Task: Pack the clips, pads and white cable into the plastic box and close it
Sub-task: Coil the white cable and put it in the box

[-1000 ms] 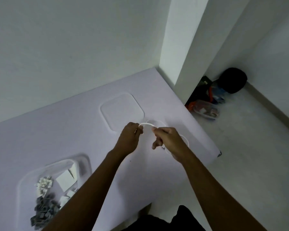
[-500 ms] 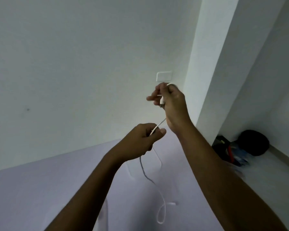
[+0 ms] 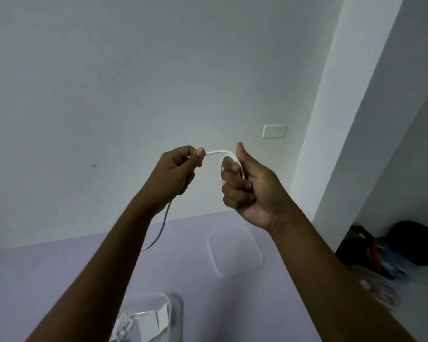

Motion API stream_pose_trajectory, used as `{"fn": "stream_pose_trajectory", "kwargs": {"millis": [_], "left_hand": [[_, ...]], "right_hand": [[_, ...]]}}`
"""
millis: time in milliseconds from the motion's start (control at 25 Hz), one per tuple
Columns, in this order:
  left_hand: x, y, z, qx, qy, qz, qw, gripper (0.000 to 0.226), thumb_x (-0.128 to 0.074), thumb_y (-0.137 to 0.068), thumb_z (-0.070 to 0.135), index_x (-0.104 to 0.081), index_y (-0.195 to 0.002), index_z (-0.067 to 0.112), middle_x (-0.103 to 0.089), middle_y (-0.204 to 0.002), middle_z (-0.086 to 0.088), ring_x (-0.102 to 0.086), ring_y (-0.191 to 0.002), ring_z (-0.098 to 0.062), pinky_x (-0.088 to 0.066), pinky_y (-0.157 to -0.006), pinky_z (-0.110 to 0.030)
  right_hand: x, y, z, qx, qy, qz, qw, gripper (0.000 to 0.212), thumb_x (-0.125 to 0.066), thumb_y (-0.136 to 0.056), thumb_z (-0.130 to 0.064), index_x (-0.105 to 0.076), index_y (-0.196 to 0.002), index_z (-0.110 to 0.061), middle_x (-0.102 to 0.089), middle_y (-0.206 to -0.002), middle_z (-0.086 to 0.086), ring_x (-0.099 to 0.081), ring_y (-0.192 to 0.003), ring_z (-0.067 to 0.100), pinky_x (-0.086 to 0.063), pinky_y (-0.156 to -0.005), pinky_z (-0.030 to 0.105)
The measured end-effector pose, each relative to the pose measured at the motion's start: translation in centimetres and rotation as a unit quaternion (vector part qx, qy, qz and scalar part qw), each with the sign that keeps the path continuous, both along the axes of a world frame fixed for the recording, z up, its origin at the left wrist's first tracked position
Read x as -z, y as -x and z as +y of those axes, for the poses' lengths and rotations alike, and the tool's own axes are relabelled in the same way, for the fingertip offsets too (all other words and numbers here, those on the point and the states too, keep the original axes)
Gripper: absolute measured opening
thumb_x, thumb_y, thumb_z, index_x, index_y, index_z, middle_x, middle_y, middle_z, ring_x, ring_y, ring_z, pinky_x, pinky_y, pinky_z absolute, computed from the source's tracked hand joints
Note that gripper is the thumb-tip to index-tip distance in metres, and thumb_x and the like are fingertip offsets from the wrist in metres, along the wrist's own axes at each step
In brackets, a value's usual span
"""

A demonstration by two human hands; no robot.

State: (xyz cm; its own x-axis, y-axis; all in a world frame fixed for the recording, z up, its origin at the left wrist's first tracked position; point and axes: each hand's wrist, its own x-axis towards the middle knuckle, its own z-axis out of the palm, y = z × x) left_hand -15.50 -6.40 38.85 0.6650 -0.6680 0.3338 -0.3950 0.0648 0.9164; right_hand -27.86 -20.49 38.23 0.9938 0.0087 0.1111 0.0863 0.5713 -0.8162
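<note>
two bare hands held up in the air above and beyond the clear plastic box (image 3: 177,313). the left hand (image 3: 174,175) pinches the white cable (image 3: 219,152) between thumb and forefinger. the right hand (image 3: 251,193) is curled round a loop of the same cable, thumb raised. a loose tail of cable hangs from the left hand, beyond the box. the box sits open on a lilac table (image 3: 59,280), white pads (image 3: 156,323) inside. its lid (image 3: 235,253) lies flat beyond the box, to the right.

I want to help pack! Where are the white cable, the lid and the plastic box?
white cable (image 3: 220,152): head view, on the bright curved stretch at its top.
lid (image 3: 235,251): head view, on its flat middle.
plastic box (image 3: 176,317): head view, on its right wall.
</note>
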Motion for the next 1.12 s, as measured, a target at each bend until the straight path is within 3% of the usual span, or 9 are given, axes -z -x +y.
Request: {"fn": "stream_pose_trajectory", "kwargs": {"millis": [120,200,360,440,560,680,880,1040,1120], "left_hand": [[2.4,0.9,1.5,0.017,-0.083,-0.049,0.995,0.046,-0.046,-0.101,0.043,-0.042,-0.063,0.017,-0.029,-0.054,0.002,-0.025,-0.044,-0.012,-0.022,-0.047,-0.023],[2.9,2.3,2.6,0.024,-0.138,-0.124,0.982,0.048,-0.045,-0.101,0.042,-0.039,-0.061,0.016,-0.029,-0.054,0.007,-0.027,-0.048,-0.01,-0.026,-0.05,-0.026],[1.0,0.5,6.6,-0.017,-0.159,-0.187,0.969,0.046,-0.055,-0.097,0.04,-0.054,-0.064,0.008,-0.028,-0.049,0.007,-0.026,-0.046,-0.007,-0.023,-0.047,-0.02],[-0.1,-1.2,8.7,-0.025,-0.168,-0.185,0.968,0.037,-0.059,-0.095,0.036,-0.067,-0.067,0.014,-0.029,-0.045,0.008,-0.026,-0.044,-0.008,-0.023,-0.045,-0.019],[-0.7,-3.5,12.0,-0.018,-0.154,-0.154,0.976,0.033,-0.062,-0.094,0.028,-0.071,-0.066,0.014,-0.032,-0.043,0.007,-0.026,-0.045,-0.012,-0.024,-0.046,-0.018],[0.2,-6.9,15.0,0.004,-0.079,-0.059,0.995,0.031,-0.067,-0.091,0.027,-0.069,-0.064,0.012,-0.031,-0.047,-0.005,-0.024,-0.047,-0.019,-0.021,-0.046,-0.027],[4.8,-9.7,16.7,0.023,-0.039,0.038,0.998,0.056,-0.055,-0.095,0.044,-0.041,-0.059,0.004,-0.023,-0.056,-0.008,-0.015,-0.05,-0.018,-0.014,-0.048,-0.032],[10.0,-10.1,17.6,0.037,-0.167,0.018,0.985,0.057,-0.038,-0.103,0.045,-0.034,-0.063,0.005,-0.026,-0.054,-0.002,-0.021,-0.05,-0.017,-0.022,-0.051,-0.028],[11.5,-10.3,18.4,0.04,-0.242,-0.045,0.968,0.052,-0.038,-0.103,0.044,-0.037,-0.062,0.011,-0.033,-0.056,0.003,-0.028,-0.052,-0.013,-0.031,-0.06,-0.03]], "right_hand": [[-1.7,-2.0,0.7,0.07,-0.217,-0.123,0.966,0.033,-0.034,-0.106,-0.031,-0.049,-0.081,-0.017,-0.042,-0.06,-0.005,-0.034,-0.045,0.008,-0.028,-0.045,0.02],[-1.3,-4.0,0.5,0.198,-0.228,-0.152,0.941,0.032,-0.034,-0.108,-0.028,-0.051,-0.084,-0.017,-0.049,-0.065,-0.003,-0.044,-0.053,0.011,-0.037,-0.054,0.024],[3.2,-7.8,4.1,0.374,0.191,-0.065,0.905,0.03,-0.036,-0.108,-0.027,-0.049,-0.084,-0.013,-0.059,-0.066,0.005,-0.058,-0.06,0.021,-0.049,-0.065,0.036],[4.7,-8.7,6.5,0.316,0.362,-0.046,0.876,0.032,-0.038,-0.107,-0.028,-0.048,-0.08,-0.013,-0.055,-0.061,0.004,-0.056,-0.054,0.02,-0.049,-0.056,0.036],[4.7,-9.6,9.5,0.144,0.391,0.031,0.909,0.044,-0.043,-0.104,-0.042,-0.051,-0.081,-0.005,-0.038,-0.055,-0.004,-0.032,-0.045,0.011,-0.027,-0.043,0.026],[4.3,-9.6,11.9,0.012,0.296,0.075,0.952,0.053,-0.039,-0.102,-0.055,-0.05,-0.073,-0.012,-0.027,-0.059,0.0,-0.018,-0.05,0.013,-0.016,-0.046,0.025],[3.6,-10.6,15.1,-0.135,-0.022,0.005,0.991,0.039,-0.037,-0.102,-0.041,-0.052,-0.078,-0.015,-0.035,-0.057,-0.004,-0.026,-0.044,0.007,-0.018,-0.049,0.024],[4.7,-14.4,16.5,0.05,-0.291,-0.115,0.949,0.026,-0.033,-0.106,-0.023,-0.05,-0.089,-0.012,-0.043,-0.069,-0.001,-0.04,-0.056,0.009,-0.039,-0.058,0.021],[6.2,-16.4,15.4,0.21,-0.279,-0.128,0.928,0.026,-0.037,-0.107,-0.021,-0.051,-0.087,-0.012,-0.049,-0.071,0.002,-0.051,-0.06,0.013,-0.046,-0.063,0.024]]}}
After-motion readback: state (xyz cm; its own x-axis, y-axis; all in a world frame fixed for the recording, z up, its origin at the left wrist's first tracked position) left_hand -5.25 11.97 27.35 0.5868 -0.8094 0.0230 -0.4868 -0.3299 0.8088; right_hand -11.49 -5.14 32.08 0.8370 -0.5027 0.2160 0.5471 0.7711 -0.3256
